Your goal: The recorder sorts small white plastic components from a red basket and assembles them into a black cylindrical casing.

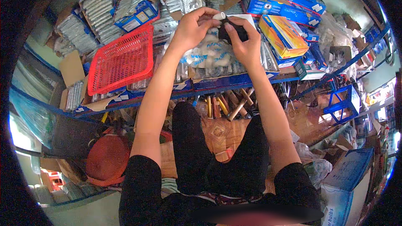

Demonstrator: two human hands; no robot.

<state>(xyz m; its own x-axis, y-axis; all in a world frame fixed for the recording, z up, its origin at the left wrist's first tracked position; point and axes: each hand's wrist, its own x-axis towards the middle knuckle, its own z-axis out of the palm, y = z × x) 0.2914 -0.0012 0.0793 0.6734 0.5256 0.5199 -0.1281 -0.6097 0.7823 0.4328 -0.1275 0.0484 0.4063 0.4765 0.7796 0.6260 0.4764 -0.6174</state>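
Observation:
Both my hands meet above the shelf. My left hand [193, 30] is closed, its thumb and fingers pinching a small white tube-shaped piece [219, 16]. My right hand [246, 42] is wrapped round a soft-looking black thing [228, 28], perhaps cloth, pressed up against the white piece; its exact kind I cannot make out. Just under the hands lies a clear plastic bag [209, 54] with blue print and whitish pieces in it, resting on an open carton of wrapped goods.
A red plastic basket [122, 60] sits tilted on cartons at left. Right of my hands lie a yellow-orange box [284, 37] and blue boxes [276, 8]. Wrapped packs [97, 10] fill cartons behind. Tool handles [228, 104] show below the shelf; a blue stool [341, 104] stands right.

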